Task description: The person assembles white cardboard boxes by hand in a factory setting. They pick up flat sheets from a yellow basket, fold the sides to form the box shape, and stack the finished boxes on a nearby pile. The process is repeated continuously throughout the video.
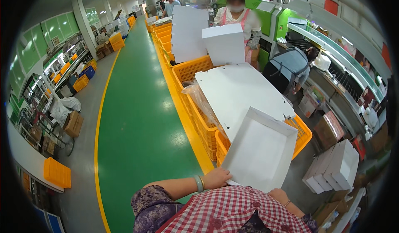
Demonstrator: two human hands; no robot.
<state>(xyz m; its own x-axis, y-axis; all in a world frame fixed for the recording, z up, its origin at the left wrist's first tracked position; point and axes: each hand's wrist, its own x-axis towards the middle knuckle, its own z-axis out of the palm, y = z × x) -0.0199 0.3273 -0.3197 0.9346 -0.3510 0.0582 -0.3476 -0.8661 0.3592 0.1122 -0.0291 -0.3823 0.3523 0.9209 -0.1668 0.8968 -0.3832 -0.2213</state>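
I hold a white cardboard box tray (261, 150) tilted up in front of my chest, its open side toward me. My left hand (216, 177) grips its lower left edge, a band on the wrist. My right hand (279, 194) holds the lower right corner, mostly hidden behind my red checked apron. Just beyond the tray lies a flat white cardboard sheet (239, 91) across orange plastic crates (301, 137).
A long row of orange crates (192, 69) runs along the yellow-edged green aisle (139, 108). A person ahead holds a folded white box (224, 44). Another person bends over at right (289, 66). Stacked white boxes (334, 166) sit on the floor at right. Shelves line the left.
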